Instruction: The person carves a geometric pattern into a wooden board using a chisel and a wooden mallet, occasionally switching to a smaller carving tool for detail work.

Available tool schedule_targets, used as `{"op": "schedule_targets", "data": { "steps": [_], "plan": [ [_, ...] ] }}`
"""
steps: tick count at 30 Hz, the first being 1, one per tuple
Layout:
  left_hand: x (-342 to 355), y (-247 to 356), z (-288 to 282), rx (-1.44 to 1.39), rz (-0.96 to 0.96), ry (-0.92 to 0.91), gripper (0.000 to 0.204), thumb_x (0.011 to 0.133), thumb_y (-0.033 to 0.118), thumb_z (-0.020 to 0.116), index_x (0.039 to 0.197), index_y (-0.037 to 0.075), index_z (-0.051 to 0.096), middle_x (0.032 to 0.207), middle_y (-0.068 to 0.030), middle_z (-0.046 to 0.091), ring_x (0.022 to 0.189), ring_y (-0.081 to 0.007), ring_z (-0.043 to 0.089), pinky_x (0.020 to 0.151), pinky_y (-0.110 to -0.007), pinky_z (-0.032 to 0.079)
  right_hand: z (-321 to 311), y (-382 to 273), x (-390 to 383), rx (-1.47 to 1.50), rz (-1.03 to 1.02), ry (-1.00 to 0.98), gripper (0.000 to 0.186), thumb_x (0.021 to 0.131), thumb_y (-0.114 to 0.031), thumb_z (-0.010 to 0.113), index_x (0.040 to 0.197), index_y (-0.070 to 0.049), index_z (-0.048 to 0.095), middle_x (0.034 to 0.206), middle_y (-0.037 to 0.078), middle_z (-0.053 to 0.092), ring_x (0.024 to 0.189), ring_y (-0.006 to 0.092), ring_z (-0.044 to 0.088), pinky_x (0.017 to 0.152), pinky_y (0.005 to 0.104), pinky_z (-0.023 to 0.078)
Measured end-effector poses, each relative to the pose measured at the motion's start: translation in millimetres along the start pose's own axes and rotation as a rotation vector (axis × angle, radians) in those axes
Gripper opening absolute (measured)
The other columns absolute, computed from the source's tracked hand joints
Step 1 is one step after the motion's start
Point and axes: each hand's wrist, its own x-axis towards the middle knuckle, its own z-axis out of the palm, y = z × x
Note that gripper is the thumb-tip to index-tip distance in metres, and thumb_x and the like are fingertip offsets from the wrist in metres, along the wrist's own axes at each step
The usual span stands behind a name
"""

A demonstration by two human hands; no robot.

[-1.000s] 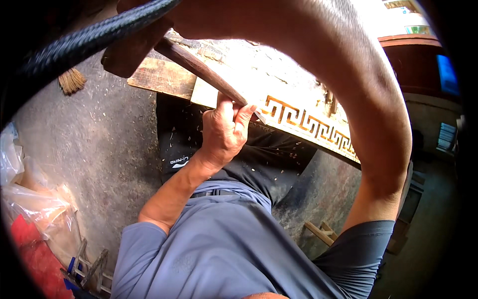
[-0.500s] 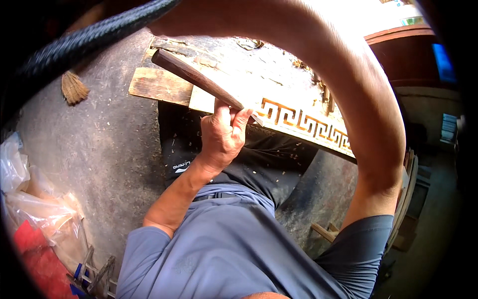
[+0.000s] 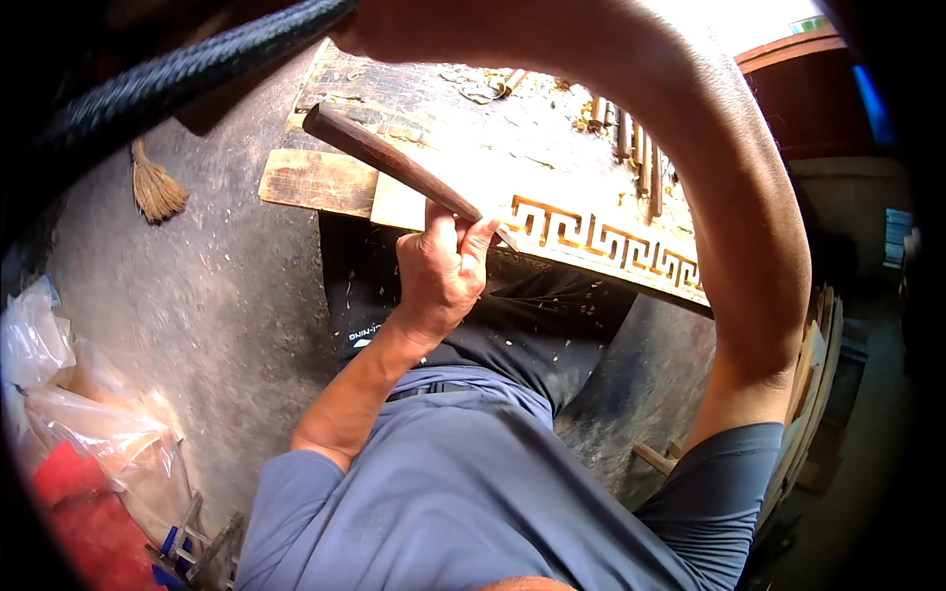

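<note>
The left hand (image 3: 441,278) grips a dark wooden-handled chisel (image 3: 394,163), slanted over the pale, fret-carved board (image 3: 601,241); the right hand's state cannot be told.

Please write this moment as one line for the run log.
left hand: grips chisel | tip: on carved board | right hand: out of view, arm raised

Around the Worktop

A small straw brush (image 3: 156,189) lies on the grey concrete floor (image 3: 227,315). Clear plastic bags (image 3: 69,414) sit by something red at lower left. Loose wooden sticks (image 3: 641,158) rest near wood shavings (image 3: 483,89).
</note>
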Motion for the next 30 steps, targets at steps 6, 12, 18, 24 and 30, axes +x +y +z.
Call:
{"op": "schedule_targets", "data": {
  "steps": [6, 12, 18, 24, 30],
  "plan": [
    [1.6, 4.1, 6.2, 0.008, 0.051, -0.017, 0.027, 0.107, 0.009, 0.074, 0.124, -0.006, 0.06, 0.081, -0.0141, 0.078, 0.076, -0.0159, 0.079, 0.067, -0.03, 0.058, -24.0, -2.9, -29.9, 0.001, 0.045, 0.035, 0.047, 0.084, -0.022, 0.09, 0.124, 0.0, 0.076, 0.109, 0.014, 0.081, 0.097, 0.0221, 0.079, 0.091, 0.0359, 0.062],
    [0.3, 6.2, 7.3, 0.045, 0.033, 0.004, 0.027, 0.106, 0.008, 0.074, 0.124, -0.006, 0.06, 0.083, -0.0139, 0.079, 0.076, -0.0168, 0.079, 0.068, -0.029, 0.059, -39.5, 1.4, -65.4, 0.063, 0.115, 0.121, 0.051, 0.084, -0.024, 0.092, 0.125, 0.0, 0.076, 0.111, 0.013, 0.082, 0.098, 0.0213, 0.079, 0.093, 0.0352, 0.062],
    [13.6, 14.5, 14.2, 0.109, 0.303, -0.072, 0.016, 0.102, 0.005, 0.076, 0.11, 0.003, 0.063, 0.074, -0.0107, 0.071, 0.062, -0.0269, 0.075, 0.056, -0.038, 0.056, -57.4, 14.1, -108.0, 0.172, 0.2, 0.274, 0.054, 0.084, -0.026, 0.094, 0.127, -0.001, 0.075, 0.113, 0.012, 0.082, 0.1, 0.0206, 0.079, 0.095, 0.0344, 0.062],
    [-28.1, 49.7, 42.7, 0.037, 0.448, -0.633, 0.02, 0.094, 0.004, 0.077, 0.112, 0.004, 0.067, 0.075, -0.0095, 0.07, 0.063, -0.0271, 0.073, 0.055, -0.039, 0.056, -49.9, 33.7, -220.4, 0.295, 0.508, 0.685, 0.057, 0.083, -0.028, 0.096, 0.128, -0.001, 0.075, 0.116, 0.012, 0.083, 0.102, 0.0198, 0.079, 0.097, 0.0337, 0.062],
    [-69.0, 41.3, 52.6, -0.002, 0.283, -0.723, 0.03, 0.09, -0.001, 0.075, 0.118, 0.003, 0.065, 0.083, -0.0124, 0.066, 0.072, -0.0324, 0.07, 0.063, -0.043, 0.057, -8.2, 18.8, -343.1, 0.475, 1.086, 0.858, 0.042, 0.088, -0.018, 0.086, 0.121, 0.005, 0.075, 0.102, 0.012, 0.079, 0.085, 0.0193, 0.074, 0.083, 0.0338, 0.058]
  ]
}}
